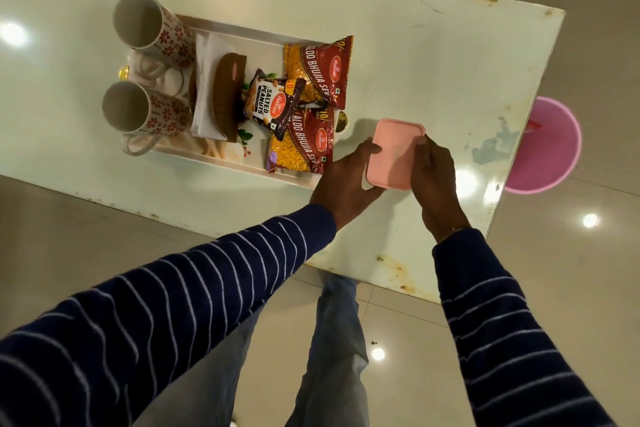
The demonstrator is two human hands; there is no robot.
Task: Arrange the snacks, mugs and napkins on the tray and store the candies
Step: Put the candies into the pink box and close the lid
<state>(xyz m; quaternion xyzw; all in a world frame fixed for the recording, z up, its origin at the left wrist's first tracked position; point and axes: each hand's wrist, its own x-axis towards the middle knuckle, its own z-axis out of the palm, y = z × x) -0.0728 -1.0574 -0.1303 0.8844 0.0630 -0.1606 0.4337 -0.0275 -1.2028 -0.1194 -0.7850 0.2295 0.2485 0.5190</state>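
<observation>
Both your hands hold the pink box (394, 152) on the table (433, 55), just right of the tray (242, 33): your left hand (346, 180) grips its left side, your right hand (433, 170) its right side. On the tray stand two mugs (149, 28), napkins (204, 80) and snack packets (322, 69).

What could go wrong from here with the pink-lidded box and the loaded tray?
The pink-lidded box is pinched between the left hand and right hand; an uneven press could leave the lid unsealed. The lower Aloo Bhujia Sev packet overhangs the tray edge beside the left hand and could be knocked.
</observation>
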